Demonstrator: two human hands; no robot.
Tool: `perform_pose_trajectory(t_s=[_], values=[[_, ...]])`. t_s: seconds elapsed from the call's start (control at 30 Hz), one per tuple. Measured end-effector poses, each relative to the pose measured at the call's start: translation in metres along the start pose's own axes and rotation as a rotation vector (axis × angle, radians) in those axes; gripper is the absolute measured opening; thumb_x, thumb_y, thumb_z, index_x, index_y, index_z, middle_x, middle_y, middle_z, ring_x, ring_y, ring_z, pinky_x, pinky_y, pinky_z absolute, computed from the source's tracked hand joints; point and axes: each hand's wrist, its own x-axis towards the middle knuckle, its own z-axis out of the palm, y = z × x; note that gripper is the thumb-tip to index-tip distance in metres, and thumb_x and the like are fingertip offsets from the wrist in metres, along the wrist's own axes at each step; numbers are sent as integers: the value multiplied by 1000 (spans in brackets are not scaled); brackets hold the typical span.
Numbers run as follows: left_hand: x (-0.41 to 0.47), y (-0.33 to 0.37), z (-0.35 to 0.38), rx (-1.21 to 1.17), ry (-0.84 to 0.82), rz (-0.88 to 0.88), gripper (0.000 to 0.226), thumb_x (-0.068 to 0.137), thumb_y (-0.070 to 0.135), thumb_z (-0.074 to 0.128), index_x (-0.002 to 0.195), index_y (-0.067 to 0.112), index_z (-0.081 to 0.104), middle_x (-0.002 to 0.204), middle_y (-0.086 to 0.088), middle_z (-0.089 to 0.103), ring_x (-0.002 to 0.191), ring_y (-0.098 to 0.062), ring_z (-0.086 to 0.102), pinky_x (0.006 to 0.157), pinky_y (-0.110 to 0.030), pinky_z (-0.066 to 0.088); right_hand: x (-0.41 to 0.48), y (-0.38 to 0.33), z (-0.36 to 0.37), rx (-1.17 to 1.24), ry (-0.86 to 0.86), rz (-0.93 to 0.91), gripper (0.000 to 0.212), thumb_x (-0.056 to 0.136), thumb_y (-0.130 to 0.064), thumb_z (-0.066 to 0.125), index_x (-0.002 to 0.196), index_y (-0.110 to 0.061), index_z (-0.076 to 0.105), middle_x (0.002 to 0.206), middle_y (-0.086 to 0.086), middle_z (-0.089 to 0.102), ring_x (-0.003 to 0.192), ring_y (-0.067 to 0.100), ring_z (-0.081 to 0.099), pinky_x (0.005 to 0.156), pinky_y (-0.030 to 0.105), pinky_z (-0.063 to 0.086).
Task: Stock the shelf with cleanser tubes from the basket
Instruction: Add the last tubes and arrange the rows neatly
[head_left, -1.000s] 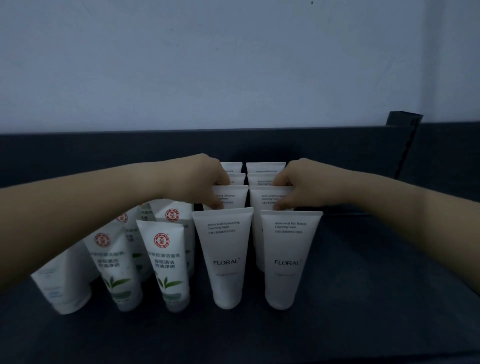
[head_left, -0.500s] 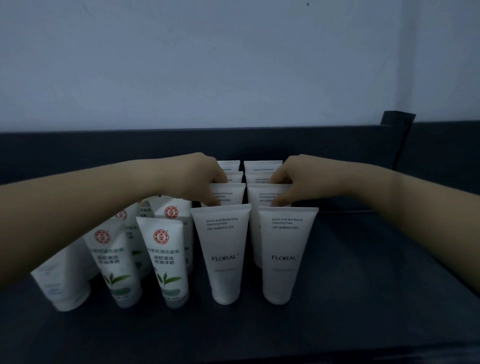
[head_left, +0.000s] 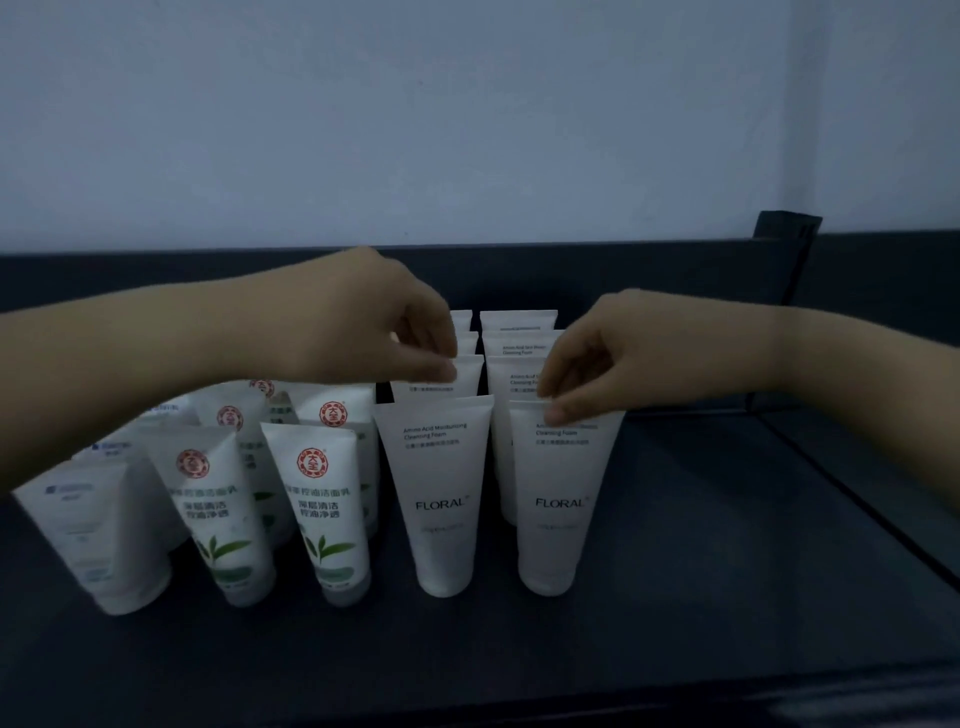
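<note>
Dim light falls on a dark shelf (head_left: 727, 519) against a pale wall (head_left: 467, 104), where white cleanser tubes stand cap-down in rows. Two front FLORAL tubes (head_left: 441, 499) stand side by side, green-leaf tubes (head_left: 322, 514) to their left. Left hand (head_left: 363, 322) pinches the crimped top of a second-row tube (head_left: 460, 382). Right hand (head_left: 623, 353) pinches the front right tube (head_left: 558, 499) at its top edge.

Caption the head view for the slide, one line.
Left hand and right hand pinch the crimped tops of white FLORAL cleanser tubes standing in rows on the dark shelf.
</note>
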Motion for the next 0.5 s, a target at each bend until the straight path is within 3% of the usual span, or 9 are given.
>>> perform_pose_trajectory(t_s=[0.2,0.3,0.4,0.5], values=[[-3,10,18,41,-267,-58,34,74,51,72,102,34,69,89,20,71,81,5,65,81,-24,55,-1,4,18,-96,-85,-2,29,78,-47,69,91,-21,69,85,-3,70,76,12,66,74,39,55],[-3,11,23,79,-284,-57,29,76,48,72,98,31,68,88,13,71,80,-1,65,79,-28,55,-1,6,24,-99,-68,-4,23,78,-42,71,87,-22,67,82,-5,68,73,8,63,68,31,55],[-2,11,29,101,-246,-44,15,79,44,71,85,32,63,79,13,66,71,0,60,67,-19,49,0,8,27,-84,-28,-7,25,78,-41,71,84,-17,67,79,-2,68,70,11,63,65,34,55],[-1,10,31,115,-209,-49,15,80,41,71,88,28,68,77,11,63,71,-1,59,68,-22,50,2,9,29,-102,5,-15,25,79,-39,71,77,-15,64,74,0,66,65,10,60,60,28,51]])
